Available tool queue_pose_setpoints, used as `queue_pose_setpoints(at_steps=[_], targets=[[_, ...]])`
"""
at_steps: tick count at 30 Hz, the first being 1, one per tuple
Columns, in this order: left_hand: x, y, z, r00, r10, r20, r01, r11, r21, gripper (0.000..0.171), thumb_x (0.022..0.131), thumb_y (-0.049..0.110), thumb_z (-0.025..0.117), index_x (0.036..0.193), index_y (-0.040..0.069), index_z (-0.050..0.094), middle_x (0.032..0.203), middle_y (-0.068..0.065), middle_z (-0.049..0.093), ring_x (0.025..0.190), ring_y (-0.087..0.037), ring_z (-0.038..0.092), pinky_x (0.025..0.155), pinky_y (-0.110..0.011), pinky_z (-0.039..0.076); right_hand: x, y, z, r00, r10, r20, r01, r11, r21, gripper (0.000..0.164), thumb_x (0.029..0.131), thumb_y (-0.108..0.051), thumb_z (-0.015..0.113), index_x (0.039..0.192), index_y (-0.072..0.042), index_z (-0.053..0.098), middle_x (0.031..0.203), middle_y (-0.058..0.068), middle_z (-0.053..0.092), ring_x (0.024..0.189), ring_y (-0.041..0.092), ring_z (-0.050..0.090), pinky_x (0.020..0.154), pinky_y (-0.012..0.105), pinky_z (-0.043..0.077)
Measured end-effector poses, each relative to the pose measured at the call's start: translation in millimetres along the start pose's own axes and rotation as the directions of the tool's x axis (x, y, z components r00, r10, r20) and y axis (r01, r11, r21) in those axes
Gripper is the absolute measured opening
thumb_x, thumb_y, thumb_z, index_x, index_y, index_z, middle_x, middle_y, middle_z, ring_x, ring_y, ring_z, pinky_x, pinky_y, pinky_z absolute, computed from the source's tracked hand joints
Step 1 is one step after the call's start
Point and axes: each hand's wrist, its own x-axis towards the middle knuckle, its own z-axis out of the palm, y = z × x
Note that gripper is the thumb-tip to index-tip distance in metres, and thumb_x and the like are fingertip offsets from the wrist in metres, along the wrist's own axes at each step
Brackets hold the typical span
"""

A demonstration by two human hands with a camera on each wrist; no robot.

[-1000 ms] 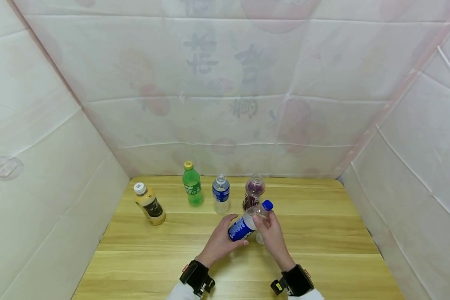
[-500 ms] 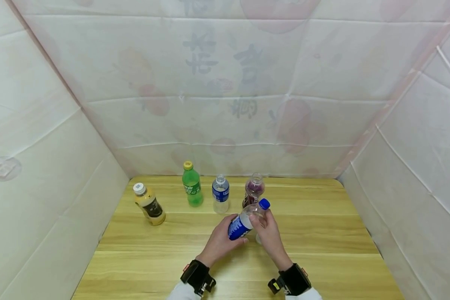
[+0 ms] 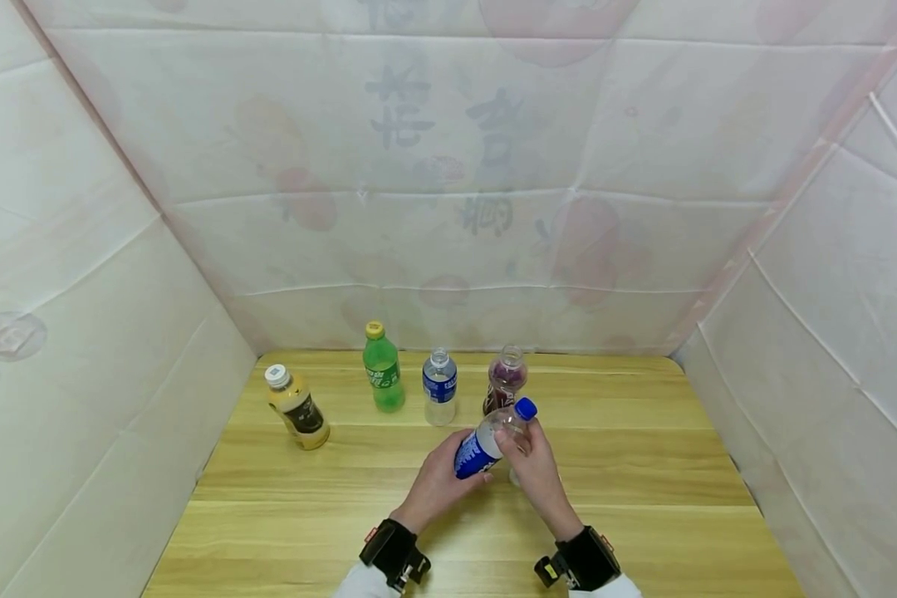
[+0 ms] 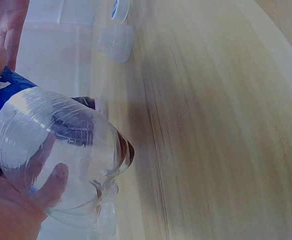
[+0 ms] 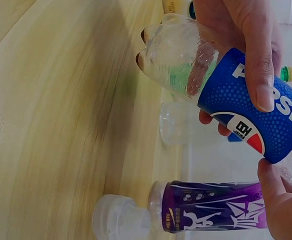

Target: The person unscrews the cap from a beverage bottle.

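A Pepsi bottle (image 3: 478, 453) with a blue label and blue cap is held tilted above the table, its cap end up and to the right. My left hand (image 3: 441, 477) grips it around the lower label, the thumb (image 5: 261, 90) lying across the label in the right wrist view. My right hand (image 3: 540, 473) holds the upper part below the cap, thumb on the near side. The clear base (image 4: 70, 140) of the bottle points down in the left wrist view and looks empty. A translucent cap-like piece (image 5: 120, 217) stands on the table, mostly hidden by my right hand in the head view.
Behind the hands stand a purple drink bottle (image 3: 507, 374) and a clear blue-labelled bottle (image 3: 439, 389), both uncapped. Further left are a green bottle (image 3: 383, 374) with yellow cap and a yellowish bottle (image 3: 299, 409) with white cap. White cloth walls (image 3: 448, 249) enclose the wooden table (image 3: 643, 465).
The Pepsi bottle's cap end and my right hand have shifted slightly left. My left hand keeps its grip, and the standing bottles have not moved.
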Motion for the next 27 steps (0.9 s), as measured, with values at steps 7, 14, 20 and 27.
queue_pose_setpoints(at_steps=[7,14,20,27], targets=[[-0.5,-2.7,-0.1,1.0,0.0,-0.007,0.0,1.0,0.003,0.072,0.087,0.03,0.085,0.147,0.01,0.051,0.136,-0.011,0.063,0.121,-0.032,0.061,0.101,-0.055,0.051,0,-1,-4,0.999,0.002,0.033,-0.002,1.0,-0.005,0.058,0.103,-0.016,0.062,0.153,-0.001,0.037,0.149,0.026,0.05,0.134,0.046,0.053,0.107,0.052,0.049],[-2.7,-5.3,-3.6,1.0,-0.013,-0.018,0.013,1.0,0.001,0.073,0.087,0.029,0.085,0.148,0.01,0.051,0.138,-0.012,0.062,0.123,-0.033,0.06,0.102,-0.056,0.05,6,-7,-14,0.999,0.02,0.048,-0.018,0.999,-0.037,0.058,0.105,-0.021,0.061,0.154,-0.003,0.037,0.157,0.024,0.041,0.136,0.043,0.051,0.108,0.047,0.049],[-4.6,-8.9,-7.1,1.0,-0.01,-0.026,0.01,1.0,0.007,0.074,0.086,0.03,0.086,0.148,0.009,0.051,0.138,-0.014,0.062,0.123,-0.033,0.061,0.102,-0.056,0.051,17,-18,-21,0.998,-0.032,0.052,0.037,0.993,-0.108,0.057,0.104,-0.024,0.063,0.152,-0.002,0.042,0.154,0.023,0.046,0.133,0.039,0.055,0.103,0.032,0.052],[-5.7,-13.0,-10.8,1.0,0.001,-0.021,-0.001,1.0,0.011,0.076,0.085,0.035,0.086,0.147,0.009,0.051,0.138,-0.013,0.062,0.122,-0.032,0.061,0.102,-0.055,0.051,27,-26,-27,0.987,-0.159,0.007,0.156,0.952,-0.264,0.045,0.102,-0.024,0.068,0.14,-0.001,0.059,0.137,0.018,0.063,0.121,0.033,0.065,0.096,0.034,0.057]])
